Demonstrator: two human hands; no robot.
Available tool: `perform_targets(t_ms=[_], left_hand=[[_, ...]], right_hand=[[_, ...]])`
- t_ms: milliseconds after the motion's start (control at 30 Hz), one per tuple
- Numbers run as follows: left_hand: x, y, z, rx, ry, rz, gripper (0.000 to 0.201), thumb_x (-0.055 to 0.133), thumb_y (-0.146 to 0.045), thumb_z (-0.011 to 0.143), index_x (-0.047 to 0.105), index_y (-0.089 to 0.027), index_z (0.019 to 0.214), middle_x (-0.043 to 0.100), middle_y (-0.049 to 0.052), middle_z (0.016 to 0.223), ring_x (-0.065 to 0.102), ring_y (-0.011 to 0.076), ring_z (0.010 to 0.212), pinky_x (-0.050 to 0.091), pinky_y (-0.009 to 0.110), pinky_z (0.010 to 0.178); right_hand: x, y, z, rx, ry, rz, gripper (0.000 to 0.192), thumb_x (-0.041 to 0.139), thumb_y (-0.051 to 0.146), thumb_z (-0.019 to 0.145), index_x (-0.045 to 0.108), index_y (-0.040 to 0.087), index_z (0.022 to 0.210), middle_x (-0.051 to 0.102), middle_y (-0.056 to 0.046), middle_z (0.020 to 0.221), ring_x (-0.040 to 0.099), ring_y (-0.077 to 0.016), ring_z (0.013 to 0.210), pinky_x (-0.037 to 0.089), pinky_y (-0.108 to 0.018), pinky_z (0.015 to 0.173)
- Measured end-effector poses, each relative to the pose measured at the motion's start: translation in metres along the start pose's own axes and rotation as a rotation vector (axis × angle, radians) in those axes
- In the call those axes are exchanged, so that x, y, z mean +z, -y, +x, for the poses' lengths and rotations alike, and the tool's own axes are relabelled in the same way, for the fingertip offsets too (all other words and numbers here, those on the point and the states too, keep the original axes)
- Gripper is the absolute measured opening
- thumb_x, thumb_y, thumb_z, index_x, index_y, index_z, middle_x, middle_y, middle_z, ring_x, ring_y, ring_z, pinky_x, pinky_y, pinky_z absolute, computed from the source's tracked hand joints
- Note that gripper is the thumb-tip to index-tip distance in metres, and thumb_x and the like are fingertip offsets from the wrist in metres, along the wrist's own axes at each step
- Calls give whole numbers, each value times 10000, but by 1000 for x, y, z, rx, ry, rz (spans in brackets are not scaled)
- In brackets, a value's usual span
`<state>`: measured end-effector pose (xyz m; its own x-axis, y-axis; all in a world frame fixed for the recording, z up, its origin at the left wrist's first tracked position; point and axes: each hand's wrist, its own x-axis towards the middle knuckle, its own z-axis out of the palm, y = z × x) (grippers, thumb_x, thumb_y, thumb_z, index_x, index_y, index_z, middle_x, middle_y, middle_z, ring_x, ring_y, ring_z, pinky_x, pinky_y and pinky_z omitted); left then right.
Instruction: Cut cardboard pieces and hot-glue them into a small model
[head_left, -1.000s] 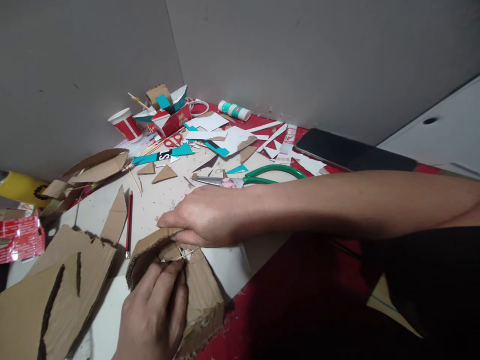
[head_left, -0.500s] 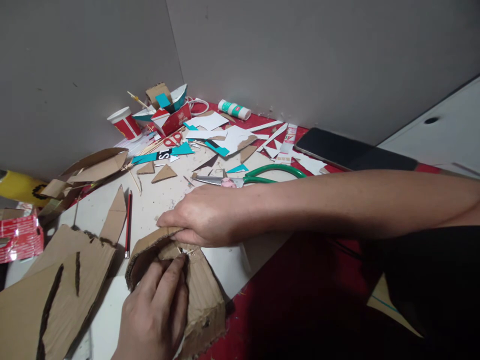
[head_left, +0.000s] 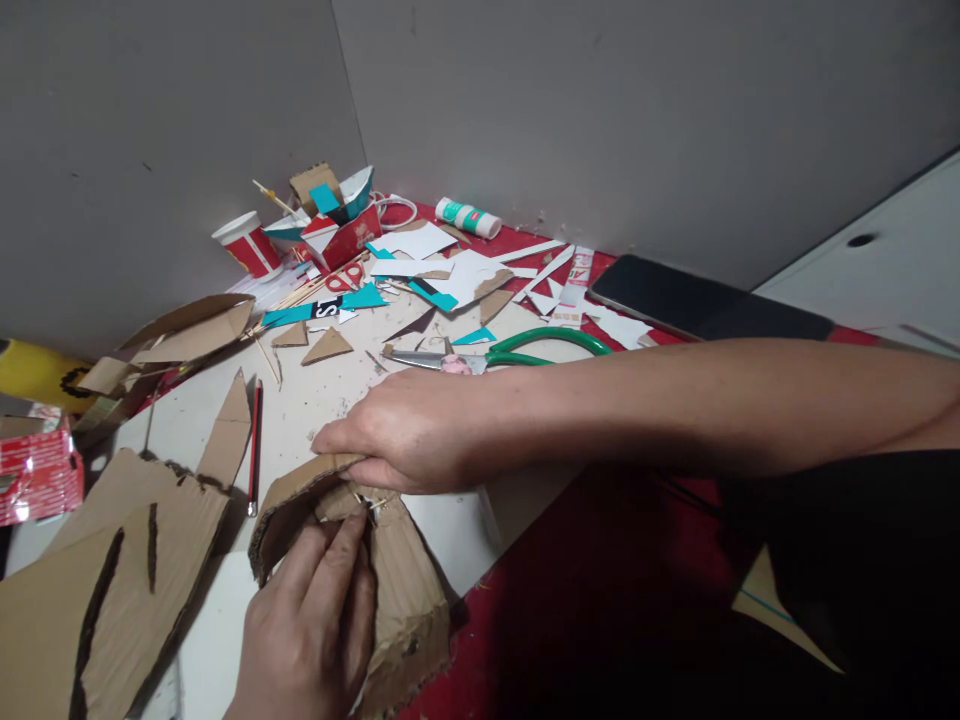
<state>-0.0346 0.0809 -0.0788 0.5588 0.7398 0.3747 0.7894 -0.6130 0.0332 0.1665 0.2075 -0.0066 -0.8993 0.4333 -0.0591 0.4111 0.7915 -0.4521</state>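
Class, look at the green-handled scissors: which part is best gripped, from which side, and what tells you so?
Probably the upper green loop of the scissors, taken from above on the far side. The blades point left, away from that loop, whose bowed curve gives fingers something to close around. The right forearm crosses the near side, hiding the other loop.

Dim overall; apparently lit from above. Brightest on white scraps [head_left: 416, 240] and bench [head_left: 304, 390]. Glints on red packet [head_left: 37, 465]. Shadowed inside curved cardboard [head_left: 409, 560]; near-black at lower right. Slightly soft; stretched toward edges.
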Motion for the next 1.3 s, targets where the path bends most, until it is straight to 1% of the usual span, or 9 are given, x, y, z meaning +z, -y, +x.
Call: perform_targets(t_ms=[300,433,633,733,867,967,1067,1200,1300], left_hand=[[0,-2,2,12,-13,24,316,511,-133,883,542,-80,1193,619,106,921,649,170,774,551,230,642],[-1,-3,4,19,10,13,331,522,-150,881,533,-87,1206,616,107,923,658,172,766,555,231,633],[0,-5,7,-14,15,-29,282,485,-146,897,551,-83,1165,616,105,881,654,170,732,561,243,606],[0,-5,6,-5,-17,-7,275,515,-130,885,561,-71,1149,646,120,888,646,183,743,554,258,607],[-2,-5,4,67,-63,33,243,540,-90,871,581,-46,1106,697,133,904,644,204,801,541,273,677],[-2,-4,5,101,-77,71,198,552,-81,870,605,-61,1060,716,117,925,647,199,826,526,271,736],[0,-3,6,77,-48,95,243,581,-103,864,604,-96,1106,715,94,967,653,192,875,518,267,782],[4,-1,3,-33,21,45,319,494,-119,910,553,-157,1221,675,94,1032,650,182,927,520,265,786],[5,-1,3,-16,33,22,312,474,-98,909,558,-151,1204,662,106,1050,646,178,925,509,245,764]], right_hand=[[2,-2,1,-6,-5,-16,325,446,278,910,590,193,1189,694,-96,970,603,-223,800,336,-299,609],[2,-2,0,-5,-14,-21,316,443,287,912,597,199,1174,693,-90,971,607,-219,800,342,-295,609],[2,-1,0,-9,-11,-17,317,450,281,910,592,196,1180,693,-91,977,611,-221,815,352,-298,621],[1,0,0,-3,3,-19,314,456,274,911,589,192,1183,691,-94,991,610,-220,824,360,-299,631],[1,0,0,-8,3,-9,314,454,270,914,587,193,1187,688,-89,986,607,-217,825,366,-297,643],[1,0,0,-13,2,-6,309,455,275,913,589,193,1180,689,-87,977,605,-215,818,364,-297,643],[1,0,0,-2,0,-2,321,453,280,910,586,193,1190,690,-92,972,603,-222,810,360,-299,633],[3,-1,0,18,-20,11,331,460,282,904,587,196,1198,691,-93,955,597,-217,790,362,-288,619],[4,-2,-1,14,-28,14,328,465,284,902,592,200,1193,690,-88,939,594,-211,779,359,-282,611]])
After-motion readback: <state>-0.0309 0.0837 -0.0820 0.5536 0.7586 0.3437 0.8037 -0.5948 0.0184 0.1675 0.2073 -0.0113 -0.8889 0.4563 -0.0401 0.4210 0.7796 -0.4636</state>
